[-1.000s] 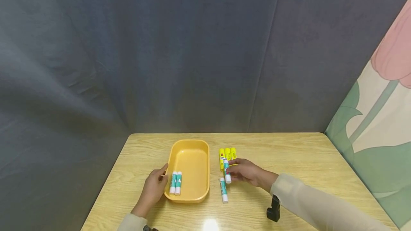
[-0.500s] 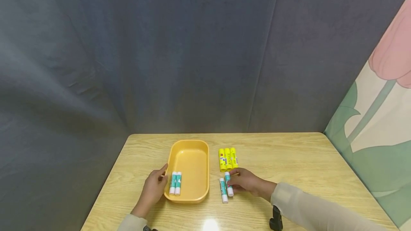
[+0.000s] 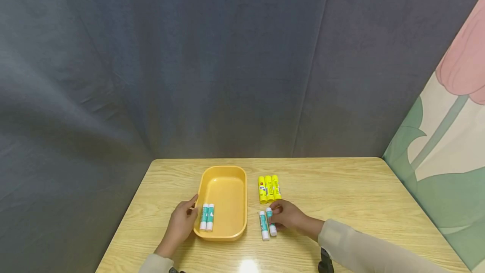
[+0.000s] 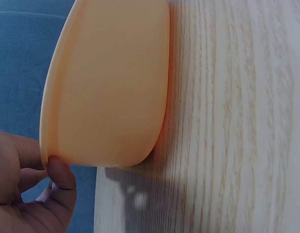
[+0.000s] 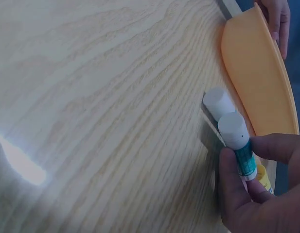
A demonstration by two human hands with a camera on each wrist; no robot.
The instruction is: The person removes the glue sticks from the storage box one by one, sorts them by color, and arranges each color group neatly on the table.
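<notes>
My right hand [image 3: 289,215] pinches a teal-and-white glue stick [image 3: 270,221] between thumb and fingers, just right of a matching glue stick [image 3: 263,225] on the table. In the right wrist view the held glue stick [image 5: 239,145] has its white end toward the camera. My left hand [image 3: 180,223] grips the left rim of a yellow-orange plastic tray [image 3: 242,199]; the left wrist view has the thumb and fingers pinching the rim of the tray [image 4: 106,87]. Two teal-and-white glue sticks [image 3: 207,217] lie side by side inside the tray, near its lower left corner.
Three yellow glue sticks [image 3: 269,188] lie in a row behind the right hand. The wooden table [image 3: 333,180] ends at a dark curtain [image 3: 235,62] at the back. A flower-patterned cloth [image 3: 451,146] hangs at the right.
My right hand has brought the teal-and-white glue stick toward me, from over the yellow glue sticks down beside the matching one. The left hand and tray have stayed in place.
</notes>
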